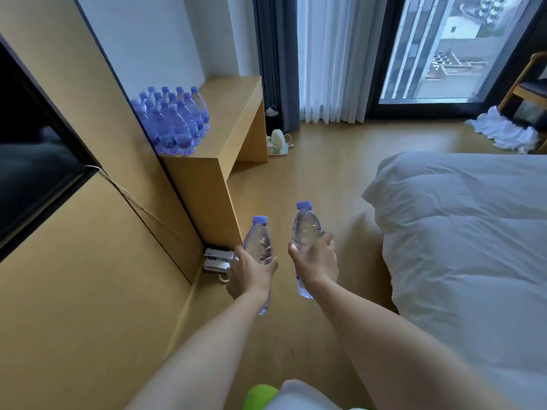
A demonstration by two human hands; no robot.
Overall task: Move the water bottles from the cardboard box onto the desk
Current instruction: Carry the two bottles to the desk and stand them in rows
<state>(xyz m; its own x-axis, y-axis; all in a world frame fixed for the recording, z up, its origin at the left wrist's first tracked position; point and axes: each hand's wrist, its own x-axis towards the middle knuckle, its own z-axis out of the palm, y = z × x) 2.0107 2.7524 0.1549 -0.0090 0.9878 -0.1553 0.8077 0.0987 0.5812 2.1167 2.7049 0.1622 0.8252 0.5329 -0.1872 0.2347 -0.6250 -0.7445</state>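
Observation:
My left hand (251, 272) grips a clear water bottle (258, 241) with a blue cap around its middle. In my right hand (316, 258) is a second clear bottle (306, 229), also held around its middle. Both bottles are upright, above the wooden floor in the aisle between the wall and the bed. Several more blue-capped bottles (174, 122) stand grouped on the near left end of the wooden desk (233, 108), against the wall panel. The cardboard box is out of view.
A white bed (461, 232) fills the right side. A phone and a white device (217, 258) lie on the floor by the desk's near leg. A kettle (278, 140) sits on the floor beyond the desk. Curtains, a window and a chair are at the back.

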